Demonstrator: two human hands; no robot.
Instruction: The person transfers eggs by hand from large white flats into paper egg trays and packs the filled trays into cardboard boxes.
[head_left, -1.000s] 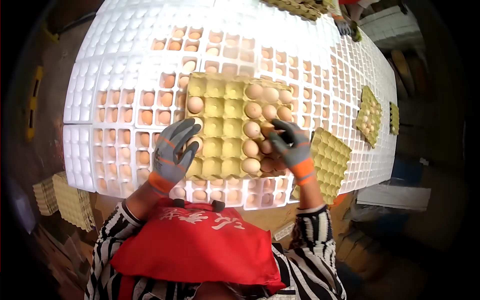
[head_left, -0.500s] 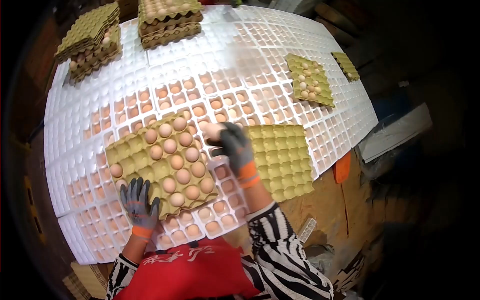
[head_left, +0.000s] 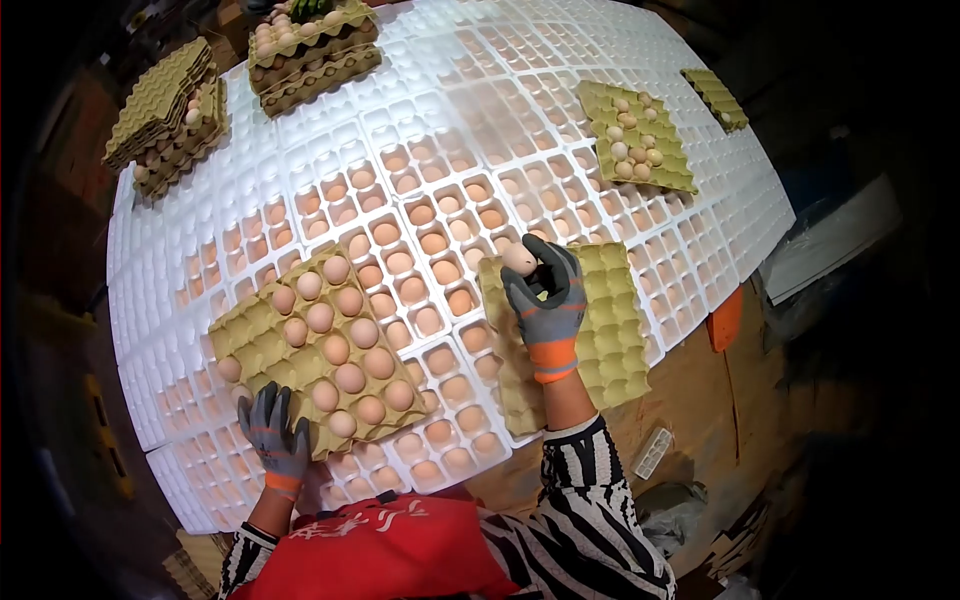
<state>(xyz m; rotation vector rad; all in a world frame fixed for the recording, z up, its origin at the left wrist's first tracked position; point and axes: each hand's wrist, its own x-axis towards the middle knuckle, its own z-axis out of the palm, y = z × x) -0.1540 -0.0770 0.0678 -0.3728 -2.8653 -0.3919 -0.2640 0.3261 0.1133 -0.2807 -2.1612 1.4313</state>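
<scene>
My right hand (head_left: pixel 548 298), in a grey glove with an orange cuff, pinches a pale egg (head_left: pixel 519 259) between thumb and fingers. It is over the left part of a pulp egg tray (head_left: pixel 612 325) that shows no eggs in its cups. My left hand (head_left: pixel 275 437), gloved alike, lies with fingers stretched over the near left edge of another pulp tray (head_left: pixel 262 330). Several eggs sit in that tray, mostly on its right side. One egg (head_left: pixel 243 394) lies right by my left fingertips, partly hidden. Beneath both trays are white plastic trays (head_left: pixel 462 325) with many eggs in their cells.
Stacked pulp trays with eggs (head_left: pixel 315 75) stand at the far left, beside another stack (head_left: pixel 165 115). A partly filled pulp tray (head_left: pixel 665 175) lies at the far right, with a smaller pulp tray (head_left: pixel 715 100) beyond. An orange object (head_left: pixel 724 320) hangs at the right edge.
My right hand has moved right with the egg, from over the white trays to over the right pulp tray. My left hand stays at the left tray's edge. The camera view has shifted slightly.
</scene>
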